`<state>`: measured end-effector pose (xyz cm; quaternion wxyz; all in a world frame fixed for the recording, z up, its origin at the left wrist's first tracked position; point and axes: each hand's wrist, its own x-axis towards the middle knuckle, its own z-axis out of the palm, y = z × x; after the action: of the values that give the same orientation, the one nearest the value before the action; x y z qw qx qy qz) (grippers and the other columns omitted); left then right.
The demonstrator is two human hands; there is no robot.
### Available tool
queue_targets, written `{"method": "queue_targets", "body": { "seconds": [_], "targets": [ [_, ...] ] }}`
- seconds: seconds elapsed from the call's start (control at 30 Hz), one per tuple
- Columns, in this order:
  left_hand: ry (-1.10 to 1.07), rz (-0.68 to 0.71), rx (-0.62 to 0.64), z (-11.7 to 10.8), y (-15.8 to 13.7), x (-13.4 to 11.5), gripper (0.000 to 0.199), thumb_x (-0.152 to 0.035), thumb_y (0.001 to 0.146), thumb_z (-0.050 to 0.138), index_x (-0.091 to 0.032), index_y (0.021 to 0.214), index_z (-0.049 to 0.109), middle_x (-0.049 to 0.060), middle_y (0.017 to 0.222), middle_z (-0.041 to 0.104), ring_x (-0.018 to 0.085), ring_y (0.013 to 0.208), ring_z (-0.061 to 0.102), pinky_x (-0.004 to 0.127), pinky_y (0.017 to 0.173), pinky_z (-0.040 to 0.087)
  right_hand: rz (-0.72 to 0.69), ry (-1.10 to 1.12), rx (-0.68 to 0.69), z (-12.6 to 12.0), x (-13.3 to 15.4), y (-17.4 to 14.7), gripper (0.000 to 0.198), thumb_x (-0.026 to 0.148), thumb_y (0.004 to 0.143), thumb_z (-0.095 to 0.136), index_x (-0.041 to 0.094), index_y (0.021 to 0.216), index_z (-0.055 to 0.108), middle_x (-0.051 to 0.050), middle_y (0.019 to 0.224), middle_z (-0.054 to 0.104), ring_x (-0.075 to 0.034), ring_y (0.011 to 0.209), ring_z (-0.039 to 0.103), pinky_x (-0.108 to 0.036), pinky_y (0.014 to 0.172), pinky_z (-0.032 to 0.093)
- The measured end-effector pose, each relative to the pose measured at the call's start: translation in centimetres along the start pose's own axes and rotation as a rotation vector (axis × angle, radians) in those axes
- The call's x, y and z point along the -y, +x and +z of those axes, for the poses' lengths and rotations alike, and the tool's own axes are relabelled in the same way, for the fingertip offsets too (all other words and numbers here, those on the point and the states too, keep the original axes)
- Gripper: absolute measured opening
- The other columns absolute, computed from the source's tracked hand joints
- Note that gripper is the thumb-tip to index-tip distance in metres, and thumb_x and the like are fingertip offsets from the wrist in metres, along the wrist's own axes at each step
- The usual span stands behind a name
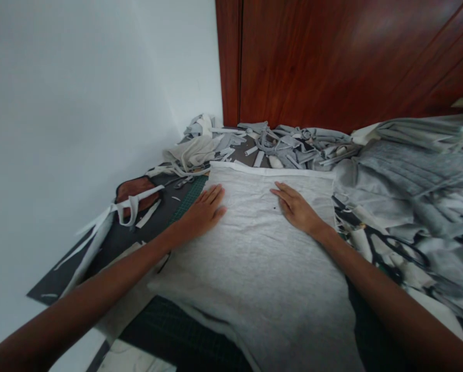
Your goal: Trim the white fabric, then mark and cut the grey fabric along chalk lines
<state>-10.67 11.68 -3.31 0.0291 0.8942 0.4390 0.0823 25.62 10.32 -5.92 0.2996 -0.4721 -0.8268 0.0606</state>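
Note:
A large piece of light grey fabric lies spread before me, slightly wrinkled, with a white band along its far edge. My left hand rests flat on its left side, fingers stretched out and holding nothing. On the right part of the cloth, my right hand lies with its fingers extended, also without anything in it. A small dark spot shows on the fabric between the hands. Beneath the cloth, a green cutting mat shows at the left and near edges.
Fabric scraps lie heaped along the far edge, by a reddish wooden panel. At right are black-handled scissors among offcuts and stacked grey cloth. A brown pouch-like item lies at left near the white wall.

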Motion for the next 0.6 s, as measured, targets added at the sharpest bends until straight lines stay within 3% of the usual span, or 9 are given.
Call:
{"method": "queue_targets", "body": {
  "seconds": [0.2, 0.4, 0.5, 0.6],
  "targets": [
    [0.064, -0.119, 0.006, -2.5, -0.7, 3.2, 0.059, -0.04, 0.108, 0.036, -0.012, 0.16, 0.041, 0.017, 0.171, 0.04, 0.031, 0.162, 0.034, 0.052, 0.133, 0.03, -0.004, 0.024, -0.043, 0.2, 0.0, -0.2, 0.047, 0.025, 0.105, 0.041, 0.019, 0.146, 0.064, -0.015, 0.164, 0.052, -0.032, 0.152, 0.049, -0.061, 0.127, 0.042],
    [0.138, -0.259, -0.099, -5.9, -5.2, 5.2, 0.051, -0.032, 0.103, 0.036, -0.013, 0.147, 0.053, 0.018, 0.149, 0.062, 0.033, 0.142, 0.057, 0.053, 0.124, 0.043, 0.006, 0.03, -0.055, 0.4, 0.4, -0.2, 0.046, 0.024, 0.103, 0.043, 0.016, 0.143, 0.066, -0.017, 0.161, 0.054, -0.033, 0.151, 0.051, -0.059, 0.127, 0.042],
    [0.135, -0.29, -0.102, -6.8, -7.5, 4.9, 0.047, -0.037, 0.104, 0.034, -0.014, 0.135, 0.061, 0.018, 0.134, 0.069, 0.035, 0.131, 0.063, 0.055, 0.118, 0.049, 0.001, 0.045, -0.084, 0.1, 0.9, 0.1, 0.045, 0.021, 0.101, 0.044, 0.018, 0.138, 0.068, -0.017, 0.154, 0.06, -0.035, 0.145, 0.054, -0.063, 0.123, 0.044],
    [0.104, -0.254, -0.097, -6.9, -9.0, 2.4, 0.05, -0.047, 0.106, 0.034, -0.018, 0.134, 0.063, 0.016, 0.128, 0.072, 0.037, 0.128, 0.064, 0.059, 0.115, 0.051, -0.019, 0.02, -0.081, -0.7, 1.9, 0.5, 0.042, 0.015, 0.096, 0.047, 0.017, 0.131, 0.07, -0.019, 0.139, 0.068, -0.035, 0.135, 0.058, -0.063, 0.117, 0.047]
  ]
}}
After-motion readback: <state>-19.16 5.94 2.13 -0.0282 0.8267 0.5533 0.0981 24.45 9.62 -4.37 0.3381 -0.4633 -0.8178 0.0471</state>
